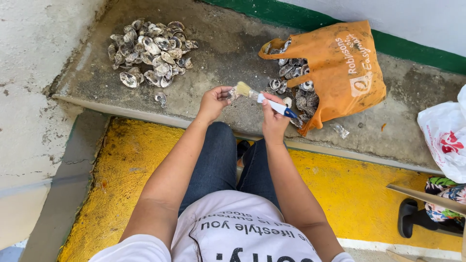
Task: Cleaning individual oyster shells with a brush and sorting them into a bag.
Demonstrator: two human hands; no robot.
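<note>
Rough grey concrete forms a raised ledge along a white wall with a green base strip, and below it runs a yellow-painted floor band where the person sits, legs in blue jeans stretched toward the ledge. Over the ledge's near edge, the left hand pinches a small oyster shell between thumb and fingertips, its grip closed on the shell. The right hand has its grip wrapped shut around the white and blue handle of a small paintbrush, whose pale bristles touch the held shell. On the far left of the ledge lies a heap of loose oyster shells, with one stray shell just in front of it, near the left hand. To the right of the hands an orange tote bag lies on its side, more shells spilling out of its mouth just beside the brush. At the right edge sits a white plastic bag, and below it a black sandal rests on the yellow floor
</note>
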